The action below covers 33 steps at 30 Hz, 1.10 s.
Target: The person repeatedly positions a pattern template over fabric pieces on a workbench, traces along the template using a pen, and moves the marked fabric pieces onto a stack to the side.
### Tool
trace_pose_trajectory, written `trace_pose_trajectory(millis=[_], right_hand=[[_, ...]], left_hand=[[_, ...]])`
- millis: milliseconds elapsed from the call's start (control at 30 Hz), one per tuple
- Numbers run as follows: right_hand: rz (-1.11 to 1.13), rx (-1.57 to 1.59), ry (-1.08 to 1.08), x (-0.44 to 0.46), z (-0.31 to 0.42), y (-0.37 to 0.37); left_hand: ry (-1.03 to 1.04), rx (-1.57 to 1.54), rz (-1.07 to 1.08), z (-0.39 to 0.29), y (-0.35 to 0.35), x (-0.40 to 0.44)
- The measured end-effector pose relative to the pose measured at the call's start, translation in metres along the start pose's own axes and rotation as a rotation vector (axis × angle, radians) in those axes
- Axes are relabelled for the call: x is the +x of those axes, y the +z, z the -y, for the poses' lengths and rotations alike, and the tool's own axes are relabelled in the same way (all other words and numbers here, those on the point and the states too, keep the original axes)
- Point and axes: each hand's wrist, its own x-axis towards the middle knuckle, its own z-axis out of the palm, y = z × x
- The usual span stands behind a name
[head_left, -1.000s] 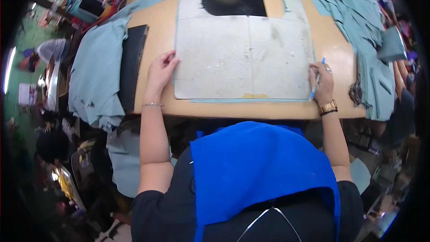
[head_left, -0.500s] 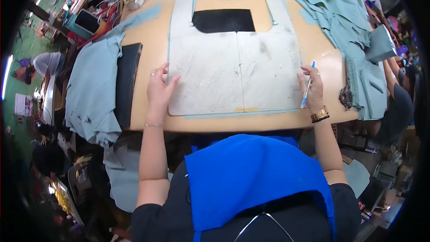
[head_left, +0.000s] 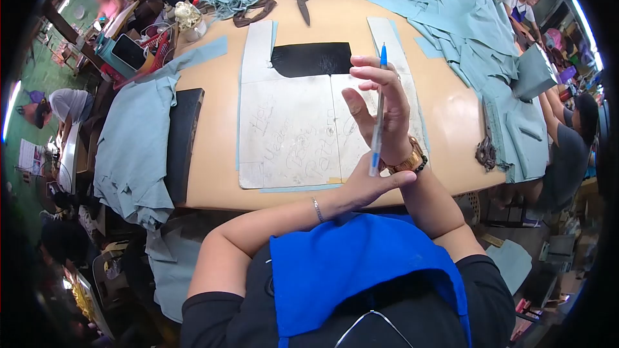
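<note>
My right hand (head_left: 390,100) is raised over the white pattern board, with a blue-capped pen (head_left: 379,125) held upright among its loosely curled fingers. Across my body, my left hand (head_left: 366,185) is closed round the right wrist at the gold watch (head_left: 407,156); its fingertips are partly hidden. The pattern board (head_left: 284,122) carries pencilled writing and has a deep notch at its far side. Pale blue-green material (head_left: 303,189) shows along its edges. A black piece (head_left: 309,58) lies in the notch.
Scissors (head_left: 303,6) lie at the far side of the table (head_left: 216,109). Blue-green material (head_left: 132,142) drapes over a dark board at left; more material (head_left: 451,16) is heaped at right. Dark-handled snips (head_left: 485,153) rest near the right edge. Other people work on both sides.
Both hands have left the board's sides. The right hand rose inward with the pen, and the left crossed over to take hold of the right wrist. The view has tilted upward.
</note>
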Motion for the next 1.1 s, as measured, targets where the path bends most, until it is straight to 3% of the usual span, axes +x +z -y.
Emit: trace_pose_trajectory(millis=[33,167,200,267,333,400,500,533,633,767,1100], right_hand=[[0.002,0.080,0.071,-0.002,-0.001,0.000],[-0.074,1.017,0.819,-0.002,0.001,-0.008],[-0.092,1.019,0.871,-0.003,-0.006,-0.010],[-0.053,0.858,0.832,0.000,-0.027,-0.017],[-0.006,0.576,0.756,0.004,-0.055,-0.025],[0.140,0.141,0.567,0.000,-0.098,-0.029],[0.468,-0.594,0.149,-0.012,-0.128,-0.031],[0.574,-0.593,0.065,-0.015,-0.126,-0.031],[0.699,-0.810,-0.246,-0.036,-0.138,-0.022],[0.755,-0.723,-0.082,-0.047,-0.138,-0.022],[0.711,-0.779,-0.165,-0.058,-0.138,-0.020]], left_hand=[[-0.006,0.007,-0.015,0.002,0.000,0.000],[-0.064,0.078,-0.021,0.002,0.001,0.002],[-0.073,0.127,-0.023,0.001,-0.003,0.002],[-0.029,0.284,0.015,0.000,-0.018,0.005],[0.112,0.838,-0.003,-0.008,-0.052,0.010],[0.201,1.234,-0.098,-0.018,-0.099,0.033],[0.359,1.539,-0.332,-0.024,-0.169,0.066],[0.396,1.649,-0.384,-0.029,-0.181,0.073],[0.237,1.809,-0.381,-0.035,-0.198,0.089],[0.033,1.793,-0.283,-0.041,-0.204,0.100],[0.057,1.735,-0.235,-0.052,-0.196,0.096]])
